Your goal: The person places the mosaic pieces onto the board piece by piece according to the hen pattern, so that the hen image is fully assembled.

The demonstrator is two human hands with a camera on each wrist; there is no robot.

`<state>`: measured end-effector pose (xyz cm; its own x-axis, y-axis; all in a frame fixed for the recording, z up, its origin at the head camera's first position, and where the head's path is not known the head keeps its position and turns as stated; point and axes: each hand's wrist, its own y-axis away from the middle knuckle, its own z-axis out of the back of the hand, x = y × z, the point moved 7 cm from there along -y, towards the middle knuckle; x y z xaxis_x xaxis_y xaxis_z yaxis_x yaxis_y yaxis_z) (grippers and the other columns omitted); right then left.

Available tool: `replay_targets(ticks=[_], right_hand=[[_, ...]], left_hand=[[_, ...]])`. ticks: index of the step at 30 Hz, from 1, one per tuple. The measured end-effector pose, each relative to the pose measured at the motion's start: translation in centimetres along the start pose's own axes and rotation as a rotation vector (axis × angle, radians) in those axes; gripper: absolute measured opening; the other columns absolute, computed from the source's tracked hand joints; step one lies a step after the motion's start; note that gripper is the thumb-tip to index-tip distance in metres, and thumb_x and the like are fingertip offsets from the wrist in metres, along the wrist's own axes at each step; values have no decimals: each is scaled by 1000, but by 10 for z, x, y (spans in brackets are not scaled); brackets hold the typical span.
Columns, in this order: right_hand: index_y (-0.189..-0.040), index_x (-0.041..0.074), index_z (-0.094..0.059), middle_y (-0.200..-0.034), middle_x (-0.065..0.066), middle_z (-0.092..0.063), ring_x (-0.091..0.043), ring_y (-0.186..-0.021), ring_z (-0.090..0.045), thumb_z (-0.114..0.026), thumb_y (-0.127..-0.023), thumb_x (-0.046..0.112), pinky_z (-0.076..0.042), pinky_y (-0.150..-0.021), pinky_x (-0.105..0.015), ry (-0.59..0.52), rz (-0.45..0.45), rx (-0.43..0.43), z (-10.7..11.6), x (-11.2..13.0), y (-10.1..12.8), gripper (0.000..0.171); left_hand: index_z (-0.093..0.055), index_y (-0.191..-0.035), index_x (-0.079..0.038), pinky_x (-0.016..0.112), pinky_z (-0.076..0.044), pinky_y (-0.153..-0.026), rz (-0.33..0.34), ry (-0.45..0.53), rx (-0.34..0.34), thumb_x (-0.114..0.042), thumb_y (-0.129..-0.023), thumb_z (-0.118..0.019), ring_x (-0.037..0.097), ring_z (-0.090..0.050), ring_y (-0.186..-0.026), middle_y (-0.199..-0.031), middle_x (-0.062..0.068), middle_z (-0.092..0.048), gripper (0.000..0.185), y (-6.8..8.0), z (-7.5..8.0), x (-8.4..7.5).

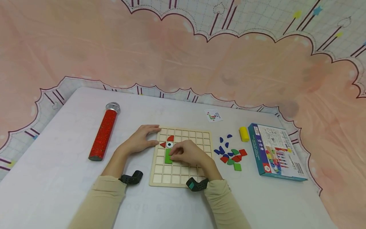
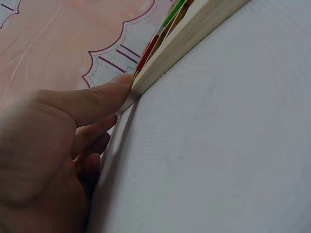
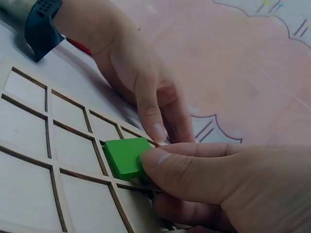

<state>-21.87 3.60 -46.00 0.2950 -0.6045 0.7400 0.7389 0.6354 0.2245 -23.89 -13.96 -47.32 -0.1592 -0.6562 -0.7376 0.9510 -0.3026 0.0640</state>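
While the left hand lies with straight fingers against the left edge of the wooden grid board, seemingly to keep it from sliding on the white worktop, the right hand pinches a green square tile between thumb and fingers, so its grip is narrow and full. The tile sits tilted at a cell near the board's left side, just below a round eye piece and two red pieces, apparently being eased into its slot beside the green already laid there. Loose blue, red and green pieces lie in a heap to the right of the board, within easy reach of the working hand. Beyond them stand a yellow cylinder and a printed box; its writing is too small to read. A small pattern card lies behind the board, and a red glittery tube well to the left.
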Motion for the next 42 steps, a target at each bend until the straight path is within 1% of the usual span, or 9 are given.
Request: replay_targets(ticks=[6,14,34,39,42], right_hand=[[-86,18,-71,-79,10,-66,-8,-72,-58,-74,-83,26,-50,-67,-21,5,3,4,-2,0,0,9],[-84,21,-71,-77,9,-64,-8,-69,-56,-74,-83,24,-48,-63,-20,18,14,10,-3,0,-1,5],[-81,20,-69,-76,8,-64,-6,-66,-55,-73,-83,19,-48,-61,-18,24,20,18,-4,3,0,5],[-85,21,-70,-76,9,-63,-7,-68,-56,-73,-84,22,-48,-62,-19,38,33,22,-3,3,0,4],[-89,24,-70,-78,9,-63,-8,-72,-56,-73,-84,25,-48,-64,-20,34,52,24,-1,2,1,6]], left_hand=[[-49,-138,-11,56,-21,-115,6,-1,-4,-23,-86,-70,32,-22,-142,-152,8,-36,58,0,-1,0],[-50,-138,-11,56,-20,-115,0,1,-3,-22,-85,-70,33,-22,-143,-152,8,-36,57,0,0,0],[-50,-137,-11,55,-20,-115,-15,7,-4,-22,-85,-70,32,-22,-142,-152,8,-36,57,-1,-1,1],[-50,-137,-11,55,-20,-115,-8,7,-5,-21,-85,-70,32,-22,-142,-152,8,-36,57,-1,-1,0],[-50,-137,-11,55,-20,-115,-7,6,-3,-22,-85,-70,32,-22,-142,-152,8,-36,57,-1,-1,0]])
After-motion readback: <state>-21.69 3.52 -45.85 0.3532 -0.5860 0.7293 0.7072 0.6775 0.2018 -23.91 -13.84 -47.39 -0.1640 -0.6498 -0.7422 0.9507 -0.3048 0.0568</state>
